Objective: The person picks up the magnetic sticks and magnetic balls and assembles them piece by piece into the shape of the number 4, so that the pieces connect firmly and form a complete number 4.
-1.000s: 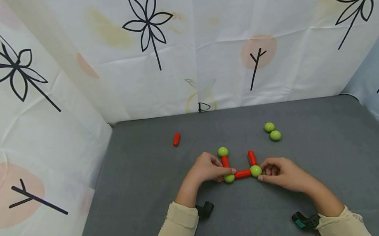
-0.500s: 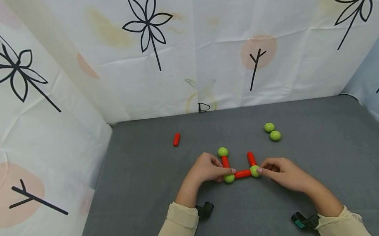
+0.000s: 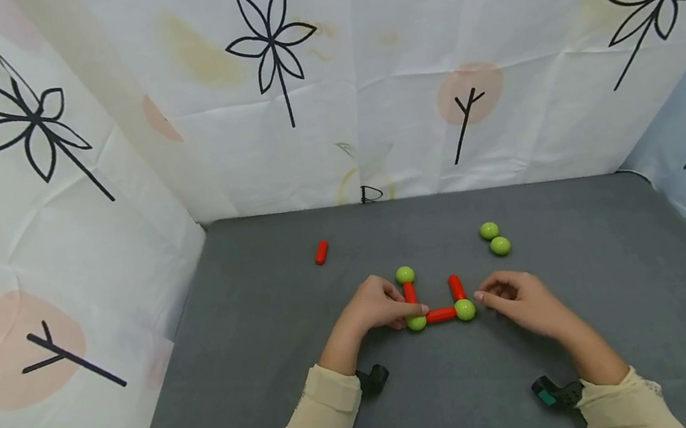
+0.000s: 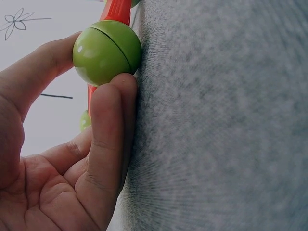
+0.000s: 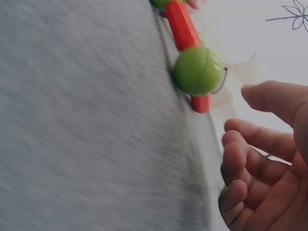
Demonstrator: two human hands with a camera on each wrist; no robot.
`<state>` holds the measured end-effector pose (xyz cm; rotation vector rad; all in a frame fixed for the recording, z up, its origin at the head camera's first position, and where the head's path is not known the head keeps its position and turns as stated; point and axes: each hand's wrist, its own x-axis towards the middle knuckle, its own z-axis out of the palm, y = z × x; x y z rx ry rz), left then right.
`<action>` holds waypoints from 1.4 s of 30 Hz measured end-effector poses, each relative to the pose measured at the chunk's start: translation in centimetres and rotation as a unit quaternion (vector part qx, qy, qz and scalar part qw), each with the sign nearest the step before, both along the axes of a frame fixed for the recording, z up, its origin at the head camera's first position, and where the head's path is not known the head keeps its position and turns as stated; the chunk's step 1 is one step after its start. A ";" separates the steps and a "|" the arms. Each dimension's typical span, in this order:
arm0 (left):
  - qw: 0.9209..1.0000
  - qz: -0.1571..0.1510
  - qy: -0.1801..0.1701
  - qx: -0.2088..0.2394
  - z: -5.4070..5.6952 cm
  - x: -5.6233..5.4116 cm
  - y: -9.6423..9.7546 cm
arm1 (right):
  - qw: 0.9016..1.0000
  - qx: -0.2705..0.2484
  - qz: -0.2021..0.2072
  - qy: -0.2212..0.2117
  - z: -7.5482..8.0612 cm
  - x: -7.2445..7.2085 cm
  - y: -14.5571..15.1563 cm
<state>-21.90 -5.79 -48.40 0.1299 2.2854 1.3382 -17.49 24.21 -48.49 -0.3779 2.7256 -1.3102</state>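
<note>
My left hand [image 3: 375, 307] pinches the green ball [image 4: 107, 54] at the near left corner of a U-shaped frame of red rods and green balls. From that ball a red rod [image 3: 409, 289] runs away to another green ball [image 3: 405, 275]. A second red rod [image 3: 441, 314] crosses to the near right green ball [image 3: 465, 310]. Out of this ball [image 5: 198, 71] a third red rod [image 3: 456, 286] points away from me, its far end bare. Just right of it, my right hand [image 3: 522, 299] hovers apart from the frame with loosely bent fingers, holding nothing.
On the grey tabletop [image 3: 265, 318], a loose red rod [image 3: 321, 252] lies at the back left. Two loose green balls, one farther [image 3: 489, 230] and one nearer [image 3: 500, 246], sit at the back right. White printed cloth [image 3: 356, 90] walls the table's back and sides.
My right hand touched the near right ball half a second ago and has now drawn off it to the right. The left hand stays at its corner.
</note>
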 end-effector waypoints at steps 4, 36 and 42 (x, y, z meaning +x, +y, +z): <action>1.000 0.001 0.000 0.005 -0.1 0.0 -0.1 | 0.998 0.001 -0.040 0.042 0.7 -0.8 0.6; 1.000 0.004 -0.001 0.006 -0.1 0.3 -0.2 | 0.981 0.064 -0.175 0.052 0.4 -4.8 3.8; 1.000 0.010 -0.003 0.006 0.0 0.3 -0.1 | 0.982 0.068 -0.170 0.044 0.1 -5.1 3.7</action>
